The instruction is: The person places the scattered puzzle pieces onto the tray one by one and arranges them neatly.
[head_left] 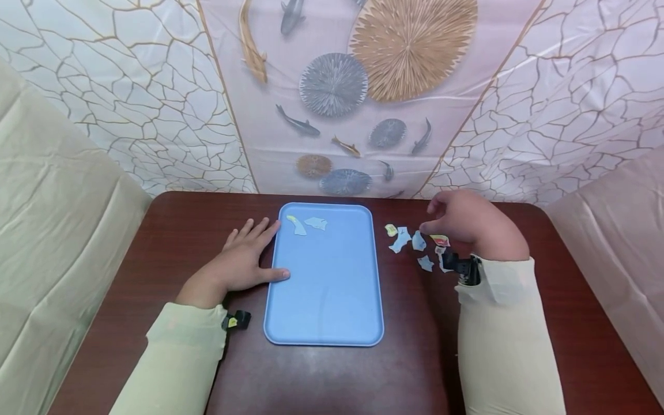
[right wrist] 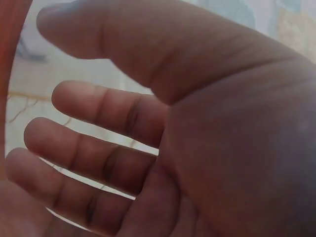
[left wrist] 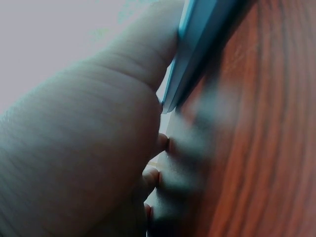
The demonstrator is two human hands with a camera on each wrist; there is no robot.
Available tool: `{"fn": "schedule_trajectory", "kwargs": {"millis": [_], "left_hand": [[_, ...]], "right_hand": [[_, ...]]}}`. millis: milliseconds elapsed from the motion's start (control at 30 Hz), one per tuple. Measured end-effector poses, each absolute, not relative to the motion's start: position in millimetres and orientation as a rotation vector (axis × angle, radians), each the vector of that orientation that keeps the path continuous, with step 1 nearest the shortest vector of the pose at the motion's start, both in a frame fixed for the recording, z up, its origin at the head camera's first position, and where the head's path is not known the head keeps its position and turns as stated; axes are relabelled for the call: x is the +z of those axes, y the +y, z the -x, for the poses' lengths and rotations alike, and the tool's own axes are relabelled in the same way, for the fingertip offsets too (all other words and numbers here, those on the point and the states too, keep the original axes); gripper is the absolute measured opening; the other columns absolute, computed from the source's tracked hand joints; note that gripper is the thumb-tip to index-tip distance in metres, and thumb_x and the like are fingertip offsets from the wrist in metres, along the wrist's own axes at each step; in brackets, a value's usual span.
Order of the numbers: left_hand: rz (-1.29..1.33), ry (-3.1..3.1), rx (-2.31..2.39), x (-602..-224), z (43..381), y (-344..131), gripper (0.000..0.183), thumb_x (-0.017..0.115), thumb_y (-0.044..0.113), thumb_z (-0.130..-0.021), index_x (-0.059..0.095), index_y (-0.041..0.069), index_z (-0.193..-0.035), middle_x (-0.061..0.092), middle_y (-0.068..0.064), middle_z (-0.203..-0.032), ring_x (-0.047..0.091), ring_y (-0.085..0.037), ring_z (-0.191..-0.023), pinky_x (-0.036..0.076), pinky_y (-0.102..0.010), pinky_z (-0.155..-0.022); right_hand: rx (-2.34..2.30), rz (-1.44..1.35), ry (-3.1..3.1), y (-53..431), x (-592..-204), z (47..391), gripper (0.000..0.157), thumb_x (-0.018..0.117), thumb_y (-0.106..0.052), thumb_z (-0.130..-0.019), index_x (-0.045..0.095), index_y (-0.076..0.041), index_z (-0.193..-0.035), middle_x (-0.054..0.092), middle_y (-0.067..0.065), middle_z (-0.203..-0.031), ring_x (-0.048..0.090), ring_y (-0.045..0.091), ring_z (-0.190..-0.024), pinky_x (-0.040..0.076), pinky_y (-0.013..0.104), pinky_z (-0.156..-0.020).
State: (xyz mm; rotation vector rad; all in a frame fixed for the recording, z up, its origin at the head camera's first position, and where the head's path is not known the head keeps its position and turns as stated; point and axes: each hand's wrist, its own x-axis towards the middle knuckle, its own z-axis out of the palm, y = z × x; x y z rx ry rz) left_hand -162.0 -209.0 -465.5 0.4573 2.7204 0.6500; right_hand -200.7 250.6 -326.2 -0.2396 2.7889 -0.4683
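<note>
My left hand (head_left: 241,259) lies with spread fingers at the left edge of a light blue tray (head_left: 324,300). Its thumb (left wrist: 148,39) reaches over the rim, and the other fingertips are on the table beside it. Inside the tray's far left corner are a curved pale piece with a yellow end (head_left: 297,225) and a jagged pale blue piece (head_left: 316,223), both thin like torn paper. Over more such scraps right of the tray hovers my right hand (head_left: 464,222), fingers loosely bent. Between its thumb (right wrist: 74,29) and fingers nothing shows. Nearest the thumb is a pale blue scrap (head_left: 419,241).
Around the right hand lie a yellow scrap (head_left: 391,230), a forked pale scrap (head_left: 400,240), a red and yellow scrap (head_left: 440,240) and a small pale one (head_left: 425,263). Behind the dark red-brown table (head_left: 332,380) hangs a patterned cloth (head_left: 332,150).
</note>
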Motion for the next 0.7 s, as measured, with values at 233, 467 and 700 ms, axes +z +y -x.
{"fn": "schedule_trajectory", "kwargs": {"millis": [233,467,700], "left_hand": [[-0.446,2.716,0.648,-467,162,-209,0.123,0.076,0.079,-0.094,0.012,0.025,-0.184,0.008,-0.016,-0.191,-0.005,-0.049,-0.176,-0.001,-0.077,-0.137],[-0.462,2.72,0.665,-467,161,-209,0.123,0.076,0.08,-0.093,0.014,0.024,-0.183,0.01,-0.017,-0.19,-0.003,-0.05,-0.176,0.0,-0.078,-0.136],[-0.463,2.722,0.67,-467,161,-209,0.123,0.076,0.08,-0.093,0.014,0.024,-0.183,0.01,-0.017,-0.19,-0.003,-0.049,-0.176,0.0,-0.077,-0.136]], "right_hand": [[-0.51,0.032,2.685,277,-346,196,0.033,0.082,-0.035,-0.1,0.068,-0.01,-0.117,0.073,0.013,-0.105,0.066,0.029,-0.083,0.054,0.041,-0.069],[-0.626,-0.085,2.562,297,-369,192,0.035,0.083,-0.034,-0.1,0.066,-0.007,-0.114,0.063,0.007,-0.086,0.06,0.024,-0.07,0.052,0.039,-0.063],[-0.699,-0.161,2.492,304,-389,191,0.028,0.084,-0.029,-0.098,0.069,-0.006,-0.102,0.064,0.007,-0.08,0.06,0.023,-0.071,0.052,0.037,-0.063]]}}
